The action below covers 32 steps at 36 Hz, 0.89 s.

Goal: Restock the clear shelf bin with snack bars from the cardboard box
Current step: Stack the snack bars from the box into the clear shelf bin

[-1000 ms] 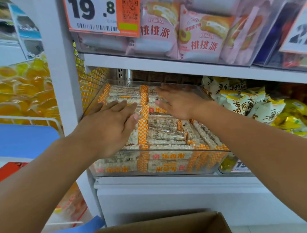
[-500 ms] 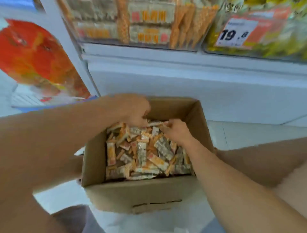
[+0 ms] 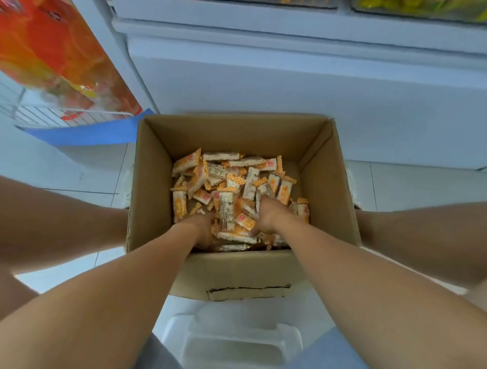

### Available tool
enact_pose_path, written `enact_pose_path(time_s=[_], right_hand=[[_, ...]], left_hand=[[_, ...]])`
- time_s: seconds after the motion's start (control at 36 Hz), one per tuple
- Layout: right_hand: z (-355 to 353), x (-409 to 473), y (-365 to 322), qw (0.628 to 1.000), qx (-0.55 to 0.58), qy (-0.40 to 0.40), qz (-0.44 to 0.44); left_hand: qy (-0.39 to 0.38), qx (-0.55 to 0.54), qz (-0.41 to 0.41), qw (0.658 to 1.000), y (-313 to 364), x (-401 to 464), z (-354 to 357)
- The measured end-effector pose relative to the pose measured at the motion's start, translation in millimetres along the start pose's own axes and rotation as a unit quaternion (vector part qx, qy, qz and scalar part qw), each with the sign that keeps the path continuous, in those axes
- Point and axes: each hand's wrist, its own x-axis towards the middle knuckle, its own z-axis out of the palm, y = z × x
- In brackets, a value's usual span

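Note:
An open cardboard box [image 3: 326, 168] stands on the floor below me, its bottom covered with a loose heap of orange-and-white wrapped snack bars [image 3: 224, 181]. Both my hands are down in the near side of that heap. My left hand [image 3: 203, 229] is dug into the bars with its fingers mostly buried, curled round a clump. My right hand [image 3: 268, 216] curls its fingers and thumb round bars just to the right. Only the bottom edge of the clear shelf bin [image 3: 276, 3] shows at the top of the view.
The white shelf base [image 3: 290, 79] rises right behind the box. A wire rack with orange-red packs [image 3: 52, 60] and a blue panel [image 3: 87, 131] stand at the left. A white plastic object [image 3: 232, 342] lies under the box's near side, and my knees flank the box.
My view dropped from the shelf bin to the box on the floor. Both hands left the bin, went into the box, and now sit deeper in the near part of the heap.

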Motion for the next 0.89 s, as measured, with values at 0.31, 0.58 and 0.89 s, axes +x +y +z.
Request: enact_pose_path(time_s=[0.31, 0.58, 0.89], right_hand=[[-5.3, -1.3, 6.8, 0.999, -0.033, -0.042, -0.002], [-65.6, -45.2, 33.0, 0.877, 0.473, -0.069, -0.057], [-232.0, -191.9, -24.0, 0.843, 0.449, 0.002, -0.296]], left_hand=[[0.012, 0.024, 0.024, 0.999, -13.9, 7.2, -9.1], [-0.044, -0.570, 0.096, 0.815, 1.8, -35.3, -69.0], [0.004, -0.674, 0.391, 0.627, 76.3, -186.4, -221.7]])
